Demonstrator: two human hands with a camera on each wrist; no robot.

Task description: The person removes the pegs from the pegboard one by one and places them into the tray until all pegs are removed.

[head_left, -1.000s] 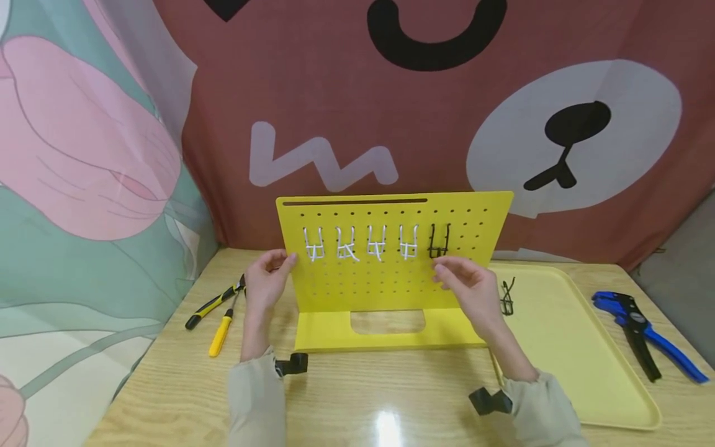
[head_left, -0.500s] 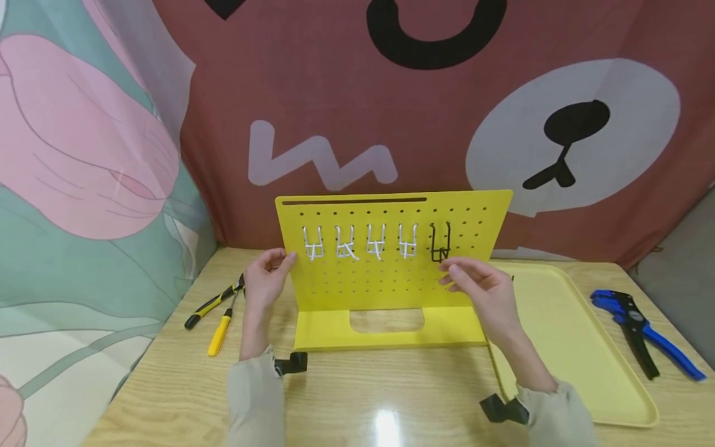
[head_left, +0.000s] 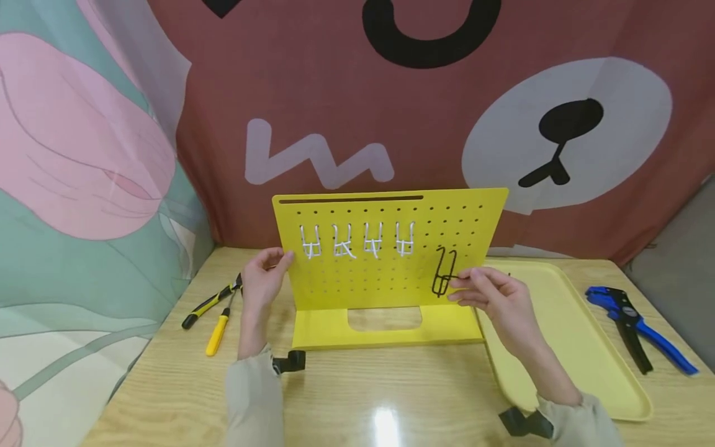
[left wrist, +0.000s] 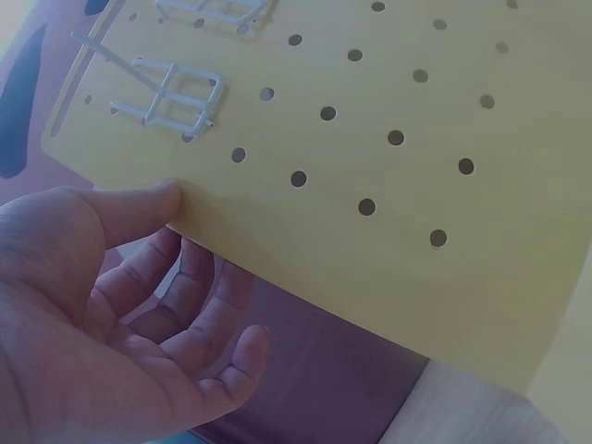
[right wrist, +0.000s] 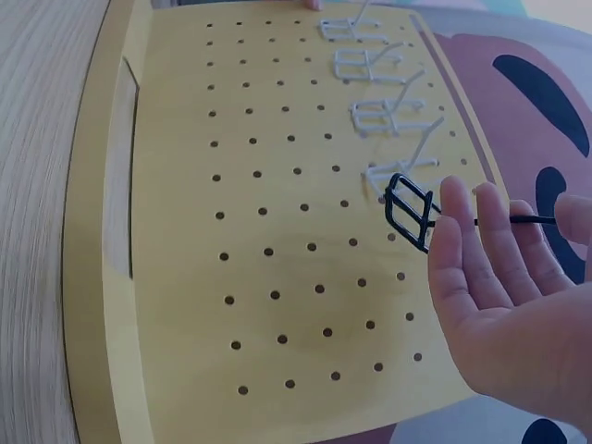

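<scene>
A yellow pegboard [head_left: 335, 292] stands on its base on the table, with several white wire pegboard hooks [head_left: 373, 242] in a row across its upper part. My left hand [head_left: 261, 282] grips the board's left edge; the left wrist view has the thumb [left wrist: 139, 211] on the front and the fingers behind. With my right hand [head_left: 508, 307] I pinch a black wire pegboard hook [head_left: 437, 282] by its arm. It is off the holes, in front of the board's lower right. In the right wrist view, the black hook [right wrist: 407, 208] points its frame at the board.
Right of the board lies a pale yellow tray [head_left: 586, 372], partly behind my right forearm. Beyond it are blue and black wire strippers [head_left: 631, 320]. On the left lie black and yellow pliers [head_left: 209, 305] and a yellow-handled screwdriver [head_left: 219, 335]. A printed curtain [head_left: 335, 93] hangs behind.
The black hook has come out of the board's upper right holes and moved down with my right hand, which shifted rightward over the tray. My left hand keeps its hold on the edge.
</scene>
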